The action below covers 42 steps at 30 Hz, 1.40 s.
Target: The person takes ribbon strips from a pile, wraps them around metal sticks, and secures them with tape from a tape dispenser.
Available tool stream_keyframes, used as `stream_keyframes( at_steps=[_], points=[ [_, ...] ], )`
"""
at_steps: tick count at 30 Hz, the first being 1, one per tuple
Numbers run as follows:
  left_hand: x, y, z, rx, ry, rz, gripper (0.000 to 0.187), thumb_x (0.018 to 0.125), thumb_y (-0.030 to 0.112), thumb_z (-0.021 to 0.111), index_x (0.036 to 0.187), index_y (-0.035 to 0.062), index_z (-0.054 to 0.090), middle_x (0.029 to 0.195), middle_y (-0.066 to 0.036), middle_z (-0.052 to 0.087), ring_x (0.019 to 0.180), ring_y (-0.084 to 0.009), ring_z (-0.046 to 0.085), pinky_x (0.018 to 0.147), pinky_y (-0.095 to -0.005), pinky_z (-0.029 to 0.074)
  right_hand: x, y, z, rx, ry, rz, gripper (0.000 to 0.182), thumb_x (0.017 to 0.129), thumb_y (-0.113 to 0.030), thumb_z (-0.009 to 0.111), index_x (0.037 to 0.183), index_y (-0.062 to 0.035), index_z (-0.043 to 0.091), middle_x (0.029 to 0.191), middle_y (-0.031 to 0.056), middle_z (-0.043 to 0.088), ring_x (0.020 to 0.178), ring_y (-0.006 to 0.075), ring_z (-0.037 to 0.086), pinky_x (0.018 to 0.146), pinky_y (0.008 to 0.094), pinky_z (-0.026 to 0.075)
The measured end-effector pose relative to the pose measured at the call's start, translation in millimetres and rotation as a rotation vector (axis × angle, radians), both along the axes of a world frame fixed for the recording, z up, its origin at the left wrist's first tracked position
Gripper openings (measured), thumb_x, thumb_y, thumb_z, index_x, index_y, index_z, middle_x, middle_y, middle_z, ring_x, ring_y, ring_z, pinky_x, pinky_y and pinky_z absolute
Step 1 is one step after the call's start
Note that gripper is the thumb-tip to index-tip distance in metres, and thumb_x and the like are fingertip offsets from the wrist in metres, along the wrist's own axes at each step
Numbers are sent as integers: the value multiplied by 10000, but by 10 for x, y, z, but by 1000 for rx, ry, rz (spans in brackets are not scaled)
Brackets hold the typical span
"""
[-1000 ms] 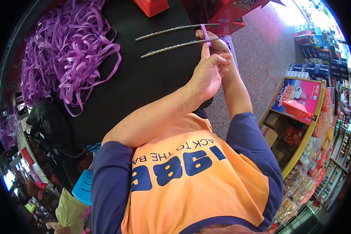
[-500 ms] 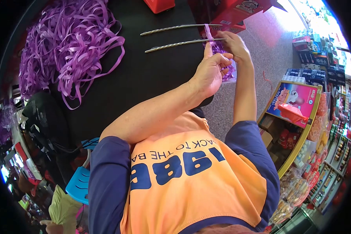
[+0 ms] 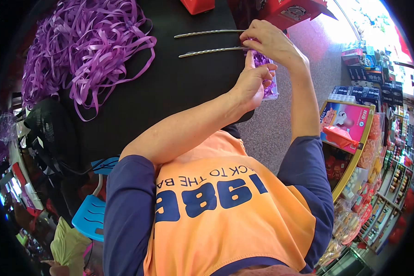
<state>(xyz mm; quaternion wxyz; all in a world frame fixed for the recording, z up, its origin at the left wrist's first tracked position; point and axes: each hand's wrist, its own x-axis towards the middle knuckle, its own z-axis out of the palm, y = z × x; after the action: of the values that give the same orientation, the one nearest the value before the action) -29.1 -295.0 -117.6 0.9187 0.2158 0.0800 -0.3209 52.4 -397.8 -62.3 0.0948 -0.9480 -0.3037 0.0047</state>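
Observation:
Two twisted metal rods [image 3: 207,32] [image 3: 211,49] lie side by side over the black table [image 3: 170,92]. My right hand [image 3: 271,41] curls over their near ends, its fingers closed where a purple ribbon is wound, hiding most of it. Just below, my left hand [image 3: 253,83] is closed, with its forefinger raised against the lower rod. Under both hands, at the table edge, sits a clear box of purple pieces [image 3: 272,85].
A big heap of loose purple ribbon [image 3: 87,46] covers the table's left. A red box [image 3: 198,5] and a red carton [image 3: 290,11] stand at the far edge. To the right a shop shelf [image 3: 354,138] holds goods, and a blue stool [image 3: 94,216] stands at lower left.
My right hand has come up from behind the left hand and moved over the rod ends, covering the ribbon loop. The left hand has stayed at the lower rod.

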Motion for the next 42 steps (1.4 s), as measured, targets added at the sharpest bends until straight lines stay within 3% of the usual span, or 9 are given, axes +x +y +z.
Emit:
stream_keyframes(
  at_steps=[6, 15, 23, 25, 27, 34, 37, 41, 42],
  points=[
    [-1, 11, 21, 15, 6, -7, 981, 697, -39, 503, 1462, 272, -26, 1074, -69, 501, 941, -157, 481, 808, -318, 367, 190, -33, 32, -65, 156, 92, 154, 834, -162, 591, 933, -47, 619, 907, 78, 536, 911, 241, 538, 820, 332, 435],
    [-12, -8, 63, 27, 38, 30, 847, 680, -25, 511, 1403, 263, 177, 1024, -68, 510, 884, -150, 446, 744, -301, 351, 234, -389, -149, 395, 488, 80, 93, 864, -131, 606, 922, -58, 603, 915, 26, 486, 921, 145, 509, 815, 247, 414],
    [-10, -18, 34, 24, 50, 37, 856, 688, -37, 506, 1409, 262, 153, 1008, -61, 521, 889, -152, 464, 734, -295, 367, 195, -509, -275, 493, 378, 77, 61, 832, -78, 635, 872, -60, 677, 970, 18, 491, 962, 141, 530, 837, 243, 452],
    [-3, -17, -19, 18, 4, 13, 928, 736, -52, 485, 1463, 290, 21, 1040, -67, 535, 929, -162, 508, 793, -320, 388, 190, -583, -296, 472, 330, 74, 76, 825, -66, 635, 883, -60, 684, 973, 19, 497, 969, 146, 534, 845, 244, 456],
    [-9, -18, -8, 24, 13, 14, 925, 736, -48, 486, 1463, 291, 24, 1037, -65, 534, 927, -162, 506, 791, -320, 386, 149, -604, -289, 448, 283, 69, 94, 819, -54, 634, 894, -59, 691, 977, 20, 502, 975, 151, 539, 852, 246, 460],
    [4, -28, -30, -1, -5, 14, 955, 728, -28, 496, 1463, 296, -20, 1018, -51, 531, 923, -162, 502, 801, -331, 359, -338, -297, -126, 330, -97, -118, 249, 758, -16, 569, 956, -87, 702, 962, 47, 546, 927, 207, 534, 866, 332, 420],
    [-17, -41, 3, -26, 31, 53, 855, 677, -51, 509, 1394, 260, 162, 952, -32, 531, 809, -122, 481, 659, -284, 339, -404, -250, -185, 240, -202, -124, 266, 748, -36, 576, 969, -103, 707, 932, 43, 556, 903, 215, 530, 867, 347, 411],
    [-8, -64, -47, -17, 39, 49, 853, 675, -54, 506, 1391, 263, 169, 975, -29, 526, 810, -118, 481, 644, -282, 326, -438, -171, -94, 91, -252, -130, 245, 759, -65, 579, 957, -115, 713, 919, 44, 566, 907, 216, 534, 867, 344, 401],
    [7, -47, -85, -31, -8, 29, 926, 690, -54, 495, 1425, 271, 34, 1004, -46, 528, 871, -142, 492, 730, -317, 334, -444, -154, -85, 89, -256, -137, 245, 759, -65, 579, 957, -115, 713, 919, 44, 566, 907, 216, 534, 867, 344, 401]
  ],
)
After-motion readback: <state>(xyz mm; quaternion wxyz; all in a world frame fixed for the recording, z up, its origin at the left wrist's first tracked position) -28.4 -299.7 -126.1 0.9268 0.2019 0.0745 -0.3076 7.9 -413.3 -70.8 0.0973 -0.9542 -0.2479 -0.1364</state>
